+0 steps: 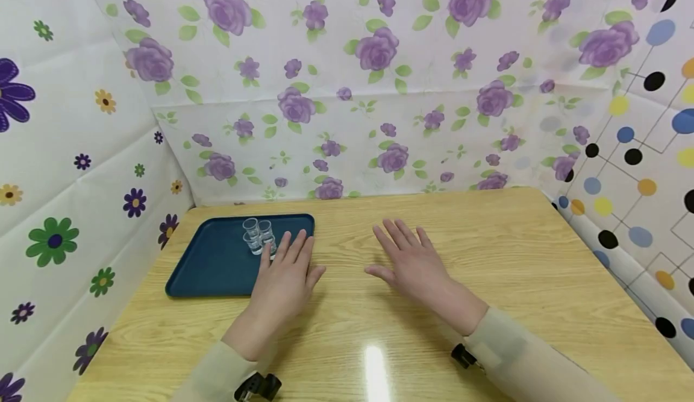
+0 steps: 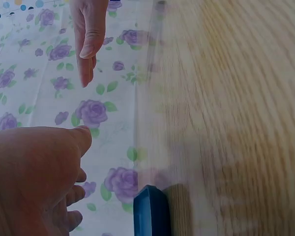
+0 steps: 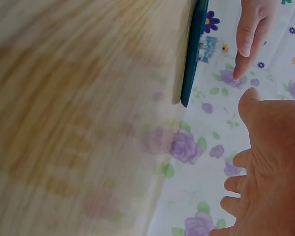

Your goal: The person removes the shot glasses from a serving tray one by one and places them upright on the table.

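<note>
Plainly, the upright glasses (image 1: 263, 233) cluster left of frame centre — nearer the left hand (image 1: 283, 276) than the right hand (image 1: 414, 266) — both empty, fingers outstretched.

dark blue tray (image 1: 217, 263), purple-flowered white cloth (image 1: 352, 88)

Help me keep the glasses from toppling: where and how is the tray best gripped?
Probably grip the tray by its left and right edges, coming in from both sides: it lies flat, its raised rim offers a hold, and the glasses stand off-centre.
</note>
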### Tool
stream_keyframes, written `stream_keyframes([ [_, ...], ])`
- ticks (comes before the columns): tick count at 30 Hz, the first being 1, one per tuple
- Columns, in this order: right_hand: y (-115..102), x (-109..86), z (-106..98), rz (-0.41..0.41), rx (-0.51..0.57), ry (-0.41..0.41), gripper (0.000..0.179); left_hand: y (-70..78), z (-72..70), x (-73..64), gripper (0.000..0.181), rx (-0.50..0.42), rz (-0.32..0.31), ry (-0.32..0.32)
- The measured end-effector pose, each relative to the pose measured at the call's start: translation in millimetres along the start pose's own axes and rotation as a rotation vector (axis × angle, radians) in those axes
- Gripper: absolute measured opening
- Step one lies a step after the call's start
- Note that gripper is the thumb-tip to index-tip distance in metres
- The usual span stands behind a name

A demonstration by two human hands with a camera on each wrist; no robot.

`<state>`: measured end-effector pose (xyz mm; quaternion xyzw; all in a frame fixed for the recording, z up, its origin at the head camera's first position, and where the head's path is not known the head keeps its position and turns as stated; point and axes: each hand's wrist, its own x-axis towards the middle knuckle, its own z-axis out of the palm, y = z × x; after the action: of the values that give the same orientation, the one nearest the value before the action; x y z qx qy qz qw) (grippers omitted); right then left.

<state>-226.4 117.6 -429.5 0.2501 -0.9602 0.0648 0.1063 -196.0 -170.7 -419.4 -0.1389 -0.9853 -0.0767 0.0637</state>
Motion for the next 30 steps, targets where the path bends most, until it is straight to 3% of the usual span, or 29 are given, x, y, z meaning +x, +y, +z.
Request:
stream_keyframes([
  [17, -25, 18.0, 8, -0.014, -0.040, -0.105, 0.090, -22.9, -5.9, -6.5, 0.073, 0.013, -0.045, 0.023],
  [30, -44, 23.1, 13, -0.080, -0.025, -0.083, 0.088, -39.8, -11.8, -14.4, 0.072, 0.013, -0.077, 0.048],
])
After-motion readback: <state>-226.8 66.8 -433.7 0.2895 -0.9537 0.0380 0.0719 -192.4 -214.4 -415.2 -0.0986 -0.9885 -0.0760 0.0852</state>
